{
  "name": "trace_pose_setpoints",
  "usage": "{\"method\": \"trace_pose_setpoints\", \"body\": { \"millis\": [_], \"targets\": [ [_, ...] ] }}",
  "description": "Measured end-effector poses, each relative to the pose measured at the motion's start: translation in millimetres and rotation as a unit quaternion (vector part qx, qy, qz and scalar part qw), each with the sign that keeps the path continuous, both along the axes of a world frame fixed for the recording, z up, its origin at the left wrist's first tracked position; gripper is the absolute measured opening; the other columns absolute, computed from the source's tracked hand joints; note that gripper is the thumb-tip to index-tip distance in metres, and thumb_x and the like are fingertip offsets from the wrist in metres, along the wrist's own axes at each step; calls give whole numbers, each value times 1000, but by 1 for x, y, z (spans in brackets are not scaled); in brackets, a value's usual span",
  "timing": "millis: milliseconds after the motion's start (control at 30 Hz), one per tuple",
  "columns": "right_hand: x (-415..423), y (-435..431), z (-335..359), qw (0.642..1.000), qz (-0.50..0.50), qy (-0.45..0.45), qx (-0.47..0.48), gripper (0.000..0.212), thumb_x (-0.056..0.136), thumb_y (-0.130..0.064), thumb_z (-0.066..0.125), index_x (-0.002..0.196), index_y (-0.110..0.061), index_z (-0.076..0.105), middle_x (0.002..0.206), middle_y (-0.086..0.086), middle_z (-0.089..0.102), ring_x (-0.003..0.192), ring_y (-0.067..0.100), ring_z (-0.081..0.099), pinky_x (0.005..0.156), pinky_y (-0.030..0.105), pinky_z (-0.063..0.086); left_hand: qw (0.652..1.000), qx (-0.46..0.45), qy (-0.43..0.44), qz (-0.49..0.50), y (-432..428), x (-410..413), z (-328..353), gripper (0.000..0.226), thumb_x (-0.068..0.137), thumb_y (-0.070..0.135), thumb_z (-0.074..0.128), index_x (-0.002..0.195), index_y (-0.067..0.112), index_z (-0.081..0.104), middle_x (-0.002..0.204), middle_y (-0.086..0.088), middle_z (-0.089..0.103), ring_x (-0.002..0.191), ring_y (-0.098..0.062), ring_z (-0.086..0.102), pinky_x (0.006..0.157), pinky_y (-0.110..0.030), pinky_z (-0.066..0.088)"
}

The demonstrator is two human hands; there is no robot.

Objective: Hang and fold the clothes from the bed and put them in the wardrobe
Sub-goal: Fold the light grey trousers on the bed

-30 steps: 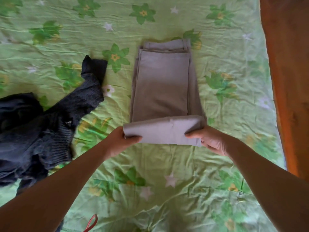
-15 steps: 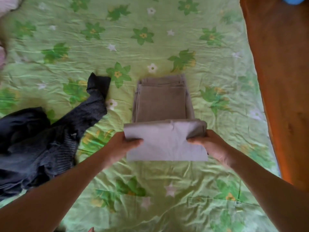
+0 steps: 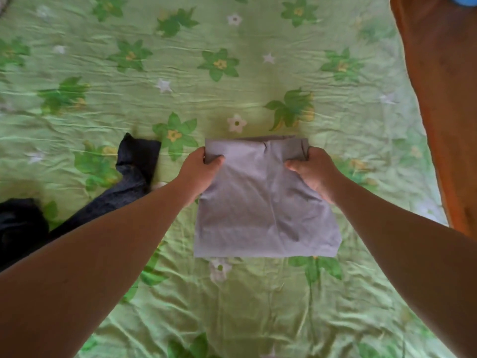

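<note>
Nearest the camera, green bedsheet [image 3: 232, 306] lies bare. On it rests the folded grey trousers [image 3: 263, 213], far corners gripped by the left hand [image 3: 198, 171] and right hand [image 3: 316, 174]. Left lies a dark sweater [image 3: 124, 187]; beyond, open sheet; right, the wooden floor [image 3: 446, 99].

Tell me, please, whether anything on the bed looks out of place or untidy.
The dark sweater lies unfolded on the green floral bedsheet, one sleeve flung out, left of the folded grey garment gripped by the left hand and right hand.
</note>
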State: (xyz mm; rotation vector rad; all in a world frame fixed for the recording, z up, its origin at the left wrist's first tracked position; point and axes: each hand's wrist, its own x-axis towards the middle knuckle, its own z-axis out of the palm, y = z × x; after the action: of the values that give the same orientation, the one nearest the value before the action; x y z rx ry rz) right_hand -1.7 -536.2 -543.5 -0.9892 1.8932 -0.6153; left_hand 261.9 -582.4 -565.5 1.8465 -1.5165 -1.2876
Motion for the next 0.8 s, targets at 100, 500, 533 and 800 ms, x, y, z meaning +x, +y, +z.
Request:
{"method": "trace_pose_setpoints", "body": {
  "millis": [100,500,533,800],
  "targets": [
    [5,1,-14,990,27,128,-58,27,88,-31,69,100,-7,67,90,11,70,84,32,65,70,39,51,997,-57,-29,35,2,-6,-8,29,90,34,70,105,11,60,89,-8,67,75,-17,62,52,-18,44],
    [17,35,-6,866,186,428,-181,75,98,-59,38,158,-16,24,160,22,27,148,41,24,117,61,21,910,-259,-290,-143,47,-4,1,69,99,48,46,157,16,25,160,-21,17,148,-40,19,115,-52,27],
    [24,49,-11,846,243,438,-185,75,99,-64,31,159,-19,23,165,18,19,153,38,15,120,63,11,889,-269,-312,-200,64,-2,-4,71,99,55,41,158,20,22,164,-18,9,152,-37,10,118,-54,22],
    [39,82,-62,859,306,403,-75,85,92,-82,16,160,-36,-7,169,8,-15,154,31,-17,118,70,6,870,-203,-358,-270,97,3,-47,78,98,63,30,161,24,3,166,-12,-12,154,-30,-7,121,-57,13]
  ]
}}
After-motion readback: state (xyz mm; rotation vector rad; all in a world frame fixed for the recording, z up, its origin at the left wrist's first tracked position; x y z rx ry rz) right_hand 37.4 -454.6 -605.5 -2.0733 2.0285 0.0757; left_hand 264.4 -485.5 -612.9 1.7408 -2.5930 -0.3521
